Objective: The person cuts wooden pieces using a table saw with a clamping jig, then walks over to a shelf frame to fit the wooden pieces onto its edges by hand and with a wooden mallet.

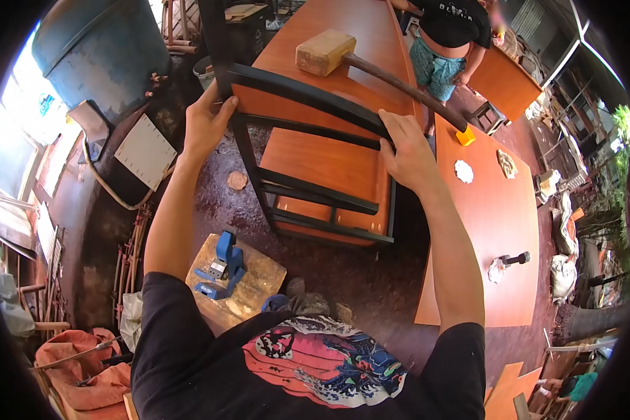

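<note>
My left hand grips the left upright of a black wooden chair frame, thumb on the near side. My right hand holds the right end of the frame's curved top rail, its fingers over the rail. Lower slats of the frame show between my arms, with orange-brown boards behind them. Just beyond the frame, a mallet with a wooden head lies on an orange-brown table, its handle reaching right toward a yellow piece.
A long tabletop on the right bears a dark tool and crumpled pieces. Blue clamps sit on a worn wooden stool at lower left. Another person stands at the upper right. A blue tank is at upper left.
</note>
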### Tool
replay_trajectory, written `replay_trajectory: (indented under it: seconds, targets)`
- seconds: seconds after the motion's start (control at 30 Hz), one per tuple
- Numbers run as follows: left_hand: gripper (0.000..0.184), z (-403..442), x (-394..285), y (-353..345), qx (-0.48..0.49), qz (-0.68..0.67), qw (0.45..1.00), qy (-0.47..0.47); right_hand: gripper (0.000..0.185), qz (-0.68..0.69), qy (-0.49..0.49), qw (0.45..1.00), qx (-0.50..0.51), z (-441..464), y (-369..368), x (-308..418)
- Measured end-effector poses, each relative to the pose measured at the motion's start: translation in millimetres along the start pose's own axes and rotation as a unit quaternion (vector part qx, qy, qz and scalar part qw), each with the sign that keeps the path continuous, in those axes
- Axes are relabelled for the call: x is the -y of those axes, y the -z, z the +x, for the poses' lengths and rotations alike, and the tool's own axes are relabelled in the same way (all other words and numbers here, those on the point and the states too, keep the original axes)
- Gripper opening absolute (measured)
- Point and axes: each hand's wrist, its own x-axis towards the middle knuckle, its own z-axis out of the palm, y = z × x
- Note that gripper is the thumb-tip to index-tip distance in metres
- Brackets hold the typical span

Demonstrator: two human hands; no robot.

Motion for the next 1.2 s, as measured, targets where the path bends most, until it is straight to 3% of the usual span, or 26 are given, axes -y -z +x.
replay_trajectory:
  seconds: [0.07,0.87,1.07,1.2]
  targets:
    - [0.05,2.3,8.1,-0.2,-0.014,-0.001,0.999,-0.029,0.054,-0.001,0.001,1.0,-0.001,-0.1,-1.0,-1.3]
    - [0.049,-0.7,-4.0,-1.4,0.01,0.008,1.0,0.005,0.058,0.022,-0.019,0.997,0.073,-1.9,12.9,-8.3]
    - [0.05,0.6,0.1,0.3,0.009,0.019,1.0,-0.011,0.059,-0.02,0.015,0.999,0.042,-5.4,10.4,-8.2]
    - [0.055,-13.2,-22.1,-5.4,-0.02,0.043,0.997,0.058,0.061,-0.079,0.026,0.988,-0.132,-45.7,7.9,22.4]
